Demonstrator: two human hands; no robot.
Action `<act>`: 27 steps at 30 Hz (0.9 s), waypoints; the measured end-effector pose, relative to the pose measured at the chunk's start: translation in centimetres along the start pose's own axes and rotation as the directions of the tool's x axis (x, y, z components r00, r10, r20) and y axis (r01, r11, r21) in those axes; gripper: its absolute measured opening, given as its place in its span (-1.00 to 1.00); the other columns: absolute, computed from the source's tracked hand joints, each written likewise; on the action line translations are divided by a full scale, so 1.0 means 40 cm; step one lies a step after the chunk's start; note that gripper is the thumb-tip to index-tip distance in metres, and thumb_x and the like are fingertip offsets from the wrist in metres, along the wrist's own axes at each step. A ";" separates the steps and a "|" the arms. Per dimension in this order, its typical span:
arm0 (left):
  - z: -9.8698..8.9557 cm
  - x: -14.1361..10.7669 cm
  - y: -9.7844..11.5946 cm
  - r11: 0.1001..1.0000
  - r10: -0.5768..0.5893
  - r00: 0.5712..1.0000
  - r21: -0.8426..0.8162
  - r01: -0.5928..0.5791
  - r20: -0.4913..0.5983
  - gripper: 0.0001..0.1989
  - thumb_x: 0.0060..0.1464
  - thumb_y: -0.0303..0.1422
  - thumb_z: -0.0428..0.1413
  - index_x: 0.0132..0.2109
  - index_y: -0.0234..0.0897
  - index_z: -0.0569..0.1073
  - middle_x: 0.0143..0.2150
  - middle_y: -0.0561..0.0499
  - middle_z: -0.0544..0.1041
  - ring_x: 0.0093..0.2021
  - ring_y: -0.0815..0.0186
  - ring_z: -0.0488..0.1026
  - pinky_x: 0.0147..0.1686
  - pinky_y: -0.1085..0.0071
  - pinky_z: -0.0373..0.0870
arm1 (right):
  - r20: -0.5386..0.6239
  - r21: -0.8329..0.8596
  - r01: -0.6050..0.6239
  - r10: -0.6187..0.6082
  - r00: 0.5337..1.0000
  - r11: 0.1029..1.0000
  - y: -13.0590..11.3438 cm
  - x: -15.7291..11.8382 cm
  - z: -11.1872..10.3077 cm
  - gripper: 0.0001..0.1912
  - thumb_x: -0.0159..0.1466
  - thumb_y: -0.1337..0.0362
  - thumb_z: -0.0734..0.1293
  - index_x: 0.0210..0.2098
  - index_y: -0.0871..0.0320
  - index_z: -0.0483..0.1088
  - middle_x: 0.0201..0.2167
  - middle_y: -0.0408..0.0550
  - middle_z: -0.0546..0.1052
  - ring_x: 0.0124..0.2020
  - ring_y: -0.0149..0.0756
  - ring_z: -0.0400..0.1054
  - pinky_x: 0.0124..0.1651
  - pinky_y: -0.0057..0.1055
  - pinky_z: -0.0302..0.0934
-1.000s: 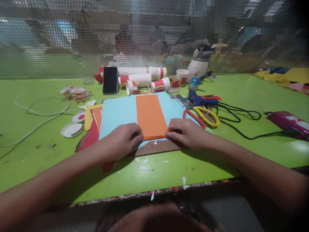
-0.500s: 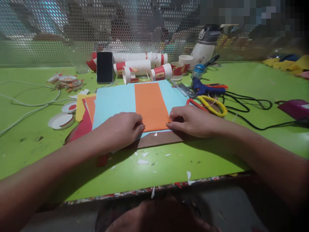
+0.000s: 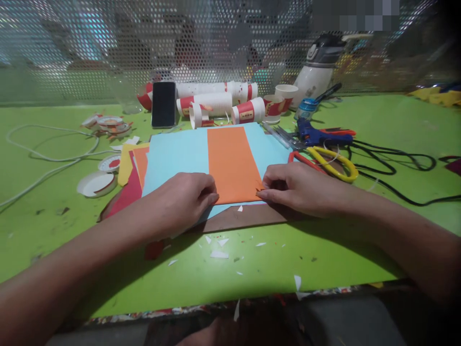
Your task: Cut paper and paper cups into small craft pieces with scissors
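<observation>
- Green table, perforated screen along its far edge. Table's near edge runs well this side of the orange sheet.
- Orange sheet lies flat on the blue sheet, long sides pointing away from the person. Near edge may be folded, too small to tell.
- Left hand: thumb and forefinger pinched on the orange sheet's near-left corner.
- Right hand: thumb and forefinger pinched on its near-right corner, jagged orange bits at the fingertips.
- Brown board juts from under the blue sheet, on the near side of the orange sheet.
- Yellow sheet and red sheet stick out left of the orange sheet.
- Far side of the orange sheet is tight: row of cups just past its edge, phone propped upright to the left, bottle farther back right.
- Right of the orange sheet: scissors, handles close behind the right hand; glue gun beyond.
- Room: wide green stretch right of the orange sheet, crossed by black cord; narrower strip on its near side, dotted with scraps.
</observation>
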State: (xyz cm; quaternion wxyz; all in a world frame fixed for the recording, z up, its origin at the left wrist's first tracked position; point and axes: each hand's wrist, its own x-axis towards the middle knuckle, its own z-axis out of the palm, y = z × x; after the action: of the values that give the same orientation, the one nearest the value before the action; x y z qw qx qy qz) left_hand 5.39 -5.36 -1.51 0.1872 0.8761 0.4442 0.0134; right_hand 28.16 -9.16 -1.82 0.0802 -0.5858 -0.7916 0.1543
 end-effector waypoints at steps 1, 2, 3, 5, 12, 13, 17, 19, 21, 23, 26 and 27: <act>-0.003 -0.001 -0.001 1.000 0.000 1.000 -0.018 0.000 0.007 -0.76 0.08 -0.28 -0.06 -0.36 -0.24 0.47 -0.43 0.01 0.52 -0.48 0.32 0.36 -0.52 0.42 0.14 | 0.008 0.007 -0.006 0.006 1.000 1.000 -0.001 0.001 -0.001 -0.77 0.21 0.22 0.30 -0.55 0.16 0.33 -0.57 -0.15 0.42 -0.55 -0.39 0.23 -0.52 -0.45 0.02; -0.006 -0.002 -0.002 0.999 0.002 1.000 -0.034 -0.001 0.012 -0.77 0.08 -0.29 -0.05 -0.37 -0.24 0.46 -0.44 0.01 0.52 -0.48 0.33 0.35 -0.51 0.42 0.14 | 0.016 0.015 -0.013 0.012 1.000 1.000 -0.002 0.002 -0.003 -0.78 0.20 0.23 0.31 -0.54 0.16 0.33 -0.57 -0.15 0.43 -0.54 -0.40 0.24 -0.52 -0.45 0.03; -0.008 -0.003 -0.004 0.999 0.005 1.000 -0.049 -0.004 0.012 -0.79 0.07 -0.31 -0.05 -0.37 -0.24 0.46 -0.44 0.02 0.51 -0.48 0.34 0.35 -0.51 0.43 0.15 | 0.021 0.021 -0.021 0.021 1.000 1.000 -0.003 0.003 -0.004 -0.78 0.20 0.22 0.31 -0.54 0.16 0.33 -0.57 -0.15 0.44 -0.55 -0.40 0.24 -0.51 -0.45 0.03; -0.012 -0.005 -0.010 0.997 0.008 1.000 -0.073 -0.007 0.017 -0.80 0.06 -0.32 -0.04 -0.38 -0.24 0.45 -0.44 0.04 0.51 -0.48 0.34 0.35 -0.51 0.43 0.16 | 0.034 0.023 -0.032 0.031 0.999 0.999 -0.003 0.004 -0.005 -0.77 0.21 0.21 0.30 -0.53 0.16 0.33 -0.57 -0.16 0.44 -0.55 -0.40 0.24 -0.51 -0.45 0.03; -0.011 -0.007 -0.013 0.999 -0.012 1.000 -0.053 0.013 0.019 -0.78 0.04 -0.30 -0.06 -0.43 -0.23 0.44 -0.47 0.04 0.48 -0.50 0.34 0.31 -0.51 0.40 0.14 | 0.035 0.013 -0.026 0.025 0.999 1.000 0.002 0.003 -0.001 -0.75 0.23 0.17 0.28 -0.52 0.15 0.33 -0.56 -0.17 0.43 -0.53 -0.38 0.25 -0.52 -0.44 0.03; -0.009 -0.007 -0.011 0.999 -0.013 1.000 -0.035 0.014 0.013 -0.78 0.04 -0.30 -0.06 -0.43 -0.23 0.44 -0.47 0.04 0.48 -0.50 0.33 0.31 -0.52 0.39 0.13 | 0.032 0.008 -0.023 0.023 0.999 1.000 0.001 0.002 -0.001 -0.75 0.23 0.17 0.28 -0.53 0.15 0.33 -0.57 -0.17 0.42 -0.53 -0.38 0.24 -0.52 -0.44 0.03; -0.005 -0.007 -0.004 1.000 -0.018 1.000 -0.007 0.018 -0.003 -0.79 0.03 -0.29 -0.04 -0.42 -0.23 0.44 -0.49 0.03 0.47 -0.52 0.33 0.31 -0.54 0.40 0.11 | 0.025 0.016 -0.029 0.029 0.999 0.999 -0.002 0.001 -0.002 -0.75 0.23 0.19 0.29 -0.54 0.15 0.32 -0.58 -0.17 0.42 -0.55 -0.41 0.23 -0.52 -0.45 0.03; -0.005 -0.008 -0.003 1.000 -0.024 1.000 -0.005 0.024 0.003 -0.80 0.03 -0.29 -0.03 -0.43 -0.23 0.44 -0.49 0.02 0.47 -0.52 0.33 0.31 -0.55 0.40 0.11 | 0.024 0.024 -0.041 0.040 0.999 0.999 -0.004 0.001 -0.004 -0.75 0.21 0.21 0.31 -0.55 0.16 0.31 -0.58 -0.17 0.43 -0.57 -0.42 0.23 -0.53 -0.46 0.03; -0.005 -0.008 -0.003 0.999 -0.032 0.999 0.005 0.032 0.012 -0.80 0.03 -0.30 -0.04 -0.43 -0.22 0.43 -0.49 0.02 0.48 -0.52 0.32 0.32 -0.55 0.41 0.10 | 0.019 0.019 -0.052 0.052 0.998 0.998 -0.006 0.001 -0.004 -0.77 0.20 0.23 0.32 -0.55 0.16 0.33 -0.58 -0.16 0.44 -0.56 -0.41 0.25 -0.53 -0.46 0.03; -0.003 -0.007 -0.005 1.000 -0.022 1.000 0.018 0.022 0.005 -0.80 0.04 -0.30 -0.04 -0.42 -0.22 0.43 -0.48 0.02 0.48 -0.51 0.32 0.34 -0.54 0.41 0.10 | 0.013 0.012 -0.057 0.057 0.998 0.998 -0.006 0.002 -0.004 -0.81 0.20 0.24 0.32 -0.52 0.15 0.37 -0.56 -0.15 0.46 -0.54 -0.39 0.28 -0.52 -0.45 0.04; 0.004 -0.005 -0.015 1.000 0.012 1.000 0.029 -0.011 -0.024 -0.80 0.04 -0.28 -0.03 -0.40 -0.21 0.45 -0.47 0.02 0.49 -0.50 0.32 0.34 -0.54 0.41 0.10 | 0.010 0.014 -0.062 0.062 0.998 0.998 -0.006 0.003 -0.003 -0.84 0.19 0.24 0.33 -0.49 0.15 0.41 -0.55 -0.14 0.48 -0.53 -0.36 0.30 -0.52 -0.45 0.05; 0.007 -0.004 -0.019 0.999 0.016 0.999 0.031 -0.015 -0.029 -0.80 0.05 -0.28 -0.03 -0.39 -0.21 0.45 -0.47 0.03 0.49 -0.51 0.32 0.34 -0.54 0.41 0.10 | 0.006 0.017 -0.065 0.064 0.998 0.998 -0.006 0.003 -0.003 -0.85 0.18 0.25 0.34 -0.49 0.16 0.41 -0.56 -0.15 0.48 -0.53 -0.37 0.31 -0.52 -0.45 0.05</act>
State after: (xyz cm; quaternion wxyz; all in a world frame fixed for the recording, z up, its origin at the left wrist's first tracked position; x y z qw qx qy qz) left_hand 4.76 -5.17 -2.00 0.1671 0.8819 0.4404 0.0208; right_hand 27.96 -9.07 -1.63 0.0779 -0.6098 -0.7712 0.1653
